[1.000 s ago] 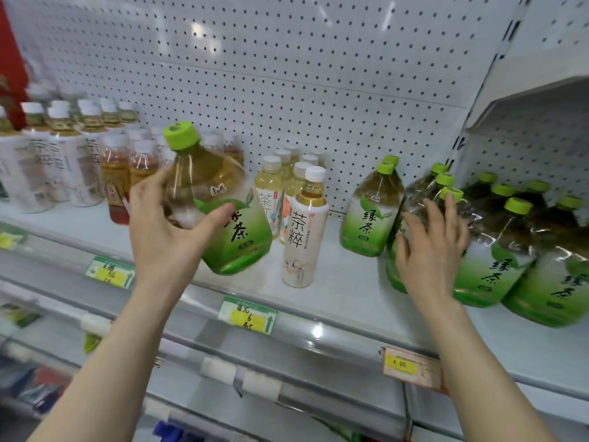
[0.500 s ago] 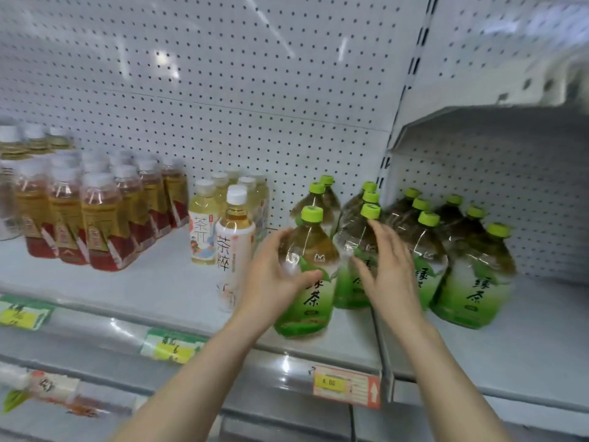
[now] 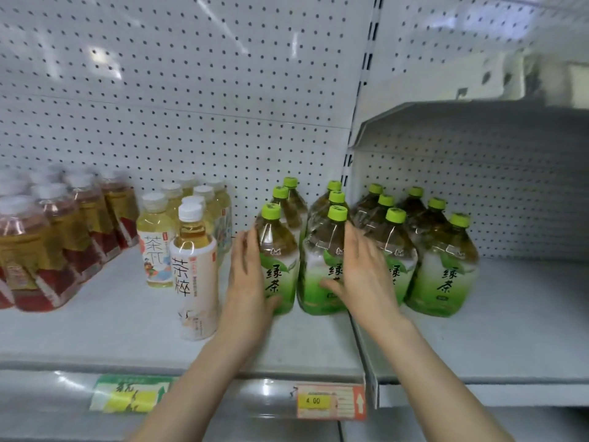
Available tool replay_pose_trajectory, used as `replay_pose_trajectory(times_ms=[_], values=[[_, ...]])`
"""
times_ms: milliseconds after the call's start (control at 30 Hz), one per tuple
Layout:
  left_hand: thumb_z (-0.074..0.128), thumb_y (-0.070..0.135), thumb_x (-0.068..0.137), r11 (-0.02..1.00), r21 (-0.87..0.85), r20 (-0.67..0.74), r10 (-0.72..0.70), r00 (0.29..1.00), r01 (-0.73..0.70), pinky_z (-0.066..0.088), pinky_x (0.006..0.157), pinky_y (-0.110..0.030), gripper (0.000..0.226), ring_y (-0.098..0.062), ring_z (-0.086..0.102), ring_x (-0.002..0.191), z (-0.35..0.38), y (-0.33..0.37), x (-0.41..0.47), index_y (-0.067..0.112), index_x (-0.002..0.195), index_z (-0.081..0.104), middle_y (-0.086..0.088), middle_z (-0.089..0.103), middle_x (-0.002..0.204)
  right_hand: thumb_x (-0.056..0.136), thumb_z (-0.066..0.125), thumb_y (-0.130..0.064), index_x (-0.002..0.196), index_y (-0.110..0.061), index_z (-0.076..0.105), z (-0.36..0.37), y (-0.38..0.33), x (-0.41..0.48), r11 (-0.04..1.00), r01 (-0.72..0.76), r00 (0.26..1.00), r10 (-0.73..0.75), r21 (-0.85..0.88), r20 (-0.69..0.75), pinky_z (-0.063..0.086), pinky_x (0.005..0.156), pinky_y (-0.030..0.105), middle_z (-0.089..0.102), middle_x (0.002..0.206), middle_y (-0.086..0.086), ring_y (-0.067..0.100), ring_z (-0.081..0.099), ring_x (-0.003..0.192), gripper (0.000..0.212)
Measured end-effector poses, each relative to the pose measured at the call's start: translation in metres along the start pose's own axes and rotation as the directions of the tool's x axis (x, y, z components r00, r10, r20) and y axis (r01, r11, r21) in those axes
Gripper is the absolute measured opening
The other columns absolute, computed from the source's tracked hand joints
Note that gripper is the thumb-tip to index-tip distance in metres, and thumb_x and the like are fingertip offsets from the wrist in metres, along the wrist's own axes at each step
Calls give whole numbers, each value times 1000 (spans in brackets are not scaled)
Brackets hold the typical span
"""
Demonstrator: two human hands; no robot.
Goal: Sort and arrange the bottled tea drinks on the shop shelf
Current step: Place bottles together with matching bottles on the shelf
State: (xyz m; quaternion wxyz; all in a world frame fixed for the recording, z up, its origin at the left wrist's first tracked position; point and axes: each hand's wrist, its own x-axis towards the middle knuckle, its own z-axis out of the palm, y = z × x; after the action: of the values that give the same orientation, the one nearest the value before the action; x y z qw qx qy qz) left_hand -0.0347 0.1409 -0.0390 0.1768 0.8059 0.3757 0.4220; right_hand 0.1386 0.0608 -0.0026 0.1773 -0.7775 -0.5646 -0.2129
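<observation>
Two hands at centre frame, squaring up green tea bottles (image 3: 443, 266) on a white shelf (image 3: 111, 330). Left hand (image 3: 248, 282) flat, fingers straight and close together, pressed to the left flank of the front bottle (image 3: 279, 250), thumb low by its label. Right hand (image 3: 360, 275) spread, fingers fanned over the shoulders of neighbouring bottles, thumb touching the label of the middle bottle (image 3: 318, 266). No curl round anything.

One second back: same front bottle aloft and tilted in the left hand, further left along the shelf. Half a second back: coming down beside the green group. Now upright on the shelf, heading the leftmost green row, just beside the middle bottle. Probably one stray returned to its kind, with nudging into line the step in hand.

Clear, glossy plastic throughout, catching highlights. Squat, wide-shouldered green tea bottles with ribbed lime caps and shiny green wrap labels. At centre left, slimmer white-capped teas (image 3: 194, 272) with matte pale labels, loosely grouped. At far left, red-labelled bottles (image 3: 47, 250), blurred. Behind, white metal pegboard (image 3: 191, 90), evenly dotted.
</observation>
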Motion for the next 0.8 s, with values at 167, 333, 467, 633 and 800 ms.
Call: replay_pose_trajectory(times_ms=[167,333,467,633,800], values=[[86,2,62,997,59,-36,44,998,-41,39,106,-40,133,-35,36,140,7,-6,17,30,153,-6,-8,2,163,74,71,-60,157,-2,8,19,-5,6,997,-56,997,54,-50,-50,5,116,36,22,162,17,31,23,150,119],[87,6,63,999,28,-7,36,999,-36,31,114,-42,132,-28,23,146,7,-13,20,27,154,-6,-3,0,163,87,56,-59,154,-7,27,10,9,1,1000,-2,992,5,19,-128,18,120,42,37,157,11,28,31,146,90],[90,36,61,1000,-11,3,8,1000,-7,16,116,-36,136,-24,11,149,11,-8,22,21,155,-8,-6,-2,162,97,42,-56,147,-12,36,-10,47,-1,963,-215,907,259,161,-333,32,113,50,43,149,14,32,39,138,67],[83,34,73,998,66,-90,-16,996,22,35,111,-49,119,-38,26,144,19,3,20,16,156,-1,-17,10,161,98,49,-50,156,-4,13,-4,58,6,932,-277,943,310,236,-119,20,120,45,23,159,22,36,21,148,83],[82,37,73,993,101,-124,-54,991,67,45,100,-49,116,-38,33,141,21,8,16,17,156,3,-14,13,161,99,47,-48,154,-1,16,-2,63,8,938,-246,956,276,244,-98,21,120,46,25,158,21,36,21,147,79]])
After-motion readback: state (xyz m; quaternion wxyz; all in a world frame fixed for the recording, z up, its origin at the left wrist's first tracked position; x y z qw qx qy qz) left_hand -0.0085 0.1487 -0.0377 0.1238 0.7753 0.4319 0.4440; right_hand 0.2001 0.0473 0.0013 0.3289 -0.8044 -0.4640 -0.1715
